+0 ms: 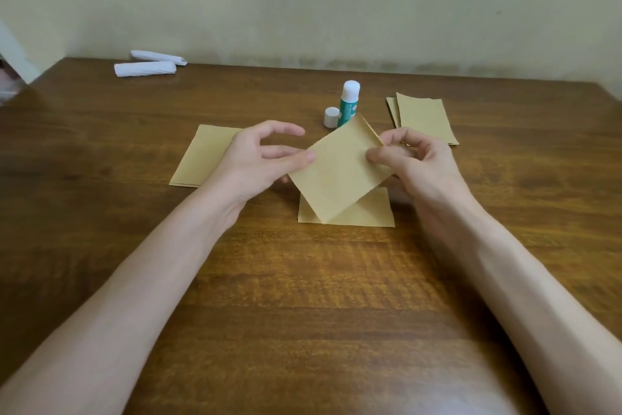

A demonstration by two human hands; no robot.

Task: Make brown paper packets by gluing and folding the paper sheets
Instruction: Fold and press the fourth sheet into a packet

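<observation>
A folded brown paper piece (338, 172) is lifted above the table, turned like a diamond. My left hand (255, 158) pinches its left corner with thumb and fingers. My right hand (414, 158) grips its right edge. Under it lies another brown paper sheet (367, 212), flat on the wooden table (303, 280). A stack of brown sheets (202, 155) lies to the left, partly under my left hand. More brown pieces (424, 118) lie at the right. An uncapped green glue stick (349, 101) stands behind, its white cap (331, 117) beside it.
Two white rolled paper bundles (148, 65) lie at the table's far left corner. A pale wall runs behind the table's back edge. Something white and blurred shows at the far left edge.
</observation>
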